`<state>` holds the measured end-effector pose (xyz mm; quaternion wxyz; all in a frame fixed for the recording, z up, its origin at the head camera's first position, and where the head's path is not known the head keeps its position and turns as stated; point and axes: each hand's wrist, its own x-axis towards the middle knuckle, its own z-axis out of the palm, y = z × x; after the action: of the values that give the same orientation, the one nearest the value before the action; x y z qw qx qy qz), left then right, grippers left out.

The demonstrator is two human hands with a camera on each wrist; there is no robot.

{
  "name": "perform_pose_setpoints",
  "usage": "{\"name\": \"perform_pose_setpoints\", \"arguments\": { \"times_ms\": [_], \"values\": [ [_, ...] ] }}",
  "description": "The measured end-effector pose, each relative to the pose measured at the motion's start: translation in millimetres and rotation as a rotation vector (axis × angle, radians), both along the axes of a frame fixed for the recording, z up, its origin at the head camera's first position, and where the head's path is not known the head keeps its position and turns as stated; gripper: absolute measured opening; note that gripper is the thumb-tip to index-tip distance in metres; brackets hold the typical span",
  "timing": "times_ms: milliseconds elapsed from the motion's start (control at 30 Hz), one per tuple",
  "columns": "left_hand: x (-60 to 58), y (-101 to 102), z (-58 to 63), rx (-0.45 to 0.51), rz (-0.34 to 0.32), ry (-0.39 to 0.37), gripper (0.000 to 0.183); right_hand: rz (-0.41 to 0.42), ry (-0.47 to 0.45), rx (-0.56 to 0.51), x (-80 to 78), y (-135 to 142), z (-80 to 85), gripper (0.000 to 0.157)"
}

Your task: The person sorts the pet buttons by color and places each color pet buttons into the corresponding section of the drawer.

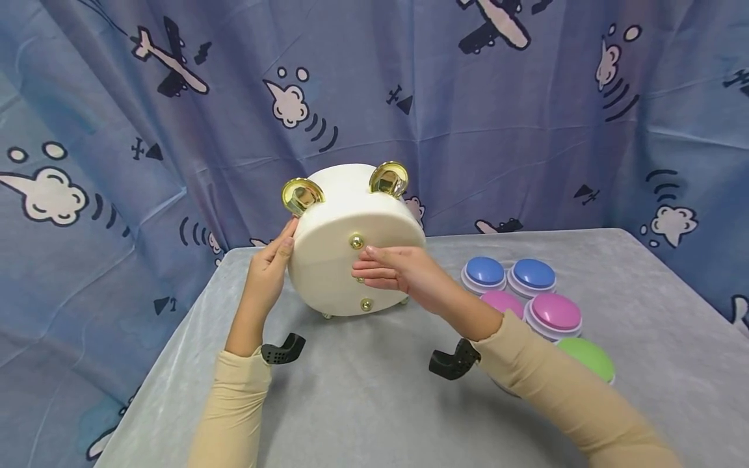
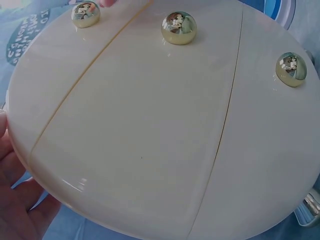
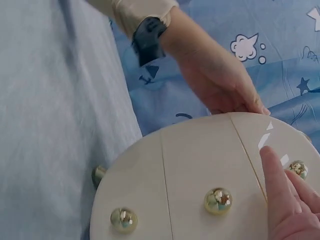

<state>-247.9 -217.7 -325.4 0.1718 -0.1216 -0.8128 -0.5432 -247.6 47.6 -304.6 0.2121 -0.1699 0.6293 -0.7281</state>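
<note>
A cream-white, round drawer box point(image 1: 324, 279), shaped like an alarm clock, stands on the table with two gold bells point(image 1: 302, 195) on top. Three gold knobs run down its front: the top knob point(image 1: 356, 241), a middle knob point(image 2: 179, 27) and the bottom knob point(image 1: 366, 304). Thin seams part the drawer fronts. My left hand point(image 1: 266, 266) holds the box's left side, thumb at the front edge and fingers round the side. In front of the face is my right hand point(image 1: 404, 270), its fingers extended and the thumb tip close to the top knob; it partly covers the middle knob.
To the right of the box sit several dome buttons in white rims: blue buttons point(image 1: 531, 273), pink buttons point(image 1: 556, 311) and a green button point(image 1: 587, 357) partly behind my right sleeve. A grey cloth covers the table point(image 1: 363, 403). Behind hangs a blue patterned curtain point(image 1: 351, 52).
</note>
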Motion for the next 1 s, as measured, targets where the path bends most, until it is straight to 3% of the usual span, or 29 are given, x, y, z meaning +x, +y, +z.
{"name": "perform_pose_setpoints", "arguments": {
  "times_ms": [367, 767, 1000],
  "values": [
    [0.6, 1, -0.3, 0.014, -0.01, -0.003, 0.046, 0.063, -0.114, -0.094, -8.5, -8, -0.9, 0.044],
    [-1.4, 0, -1.0, 0.013, -0.014, 0.007, 0.046, 0.019, -0.295, -0.273, -12.4, -19, 4.0, 0.028],
    [-0.6, 0, -0.7, 0.024, -0.013, -0.003, 0.046, 0.0, -0.351, -0.322, -14.2, -23, 2.8, 0.028]
  ]
}}
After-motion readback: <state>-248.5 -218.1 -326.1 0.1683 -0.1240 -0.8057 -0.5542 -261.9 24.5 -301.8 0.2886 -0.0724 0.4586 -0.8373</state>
